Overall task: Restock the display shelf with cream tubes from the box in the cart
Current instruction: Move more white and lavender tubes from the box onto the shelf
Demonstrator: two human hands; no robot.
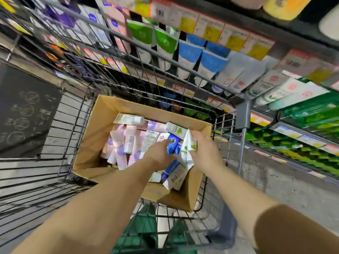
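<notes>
An open cardboard box (95,140) sits inside the wire cart (73,125). It holds several cream tubes: pink and lilac ones (119,143) on the left, blue ones (172,143) and white-green ones on the right. Both my hands are down in the box. My left hand (159,153) reaches in with fingers curled round a blue tube. My right hand (205,151) grips white tubes with green leaves (188,149) by their flat ends. The display shelf (201,57) with standing tubes rises beyond the cart.
Shelf rows carry green, blue and white tubes (185,55) with price tags along the edges. Green packs (311,114) fill the lower right shelves. A dark panel (27,107) stands at the left. The cart's grey handle corner (243,114) is right of the box.
</notes>
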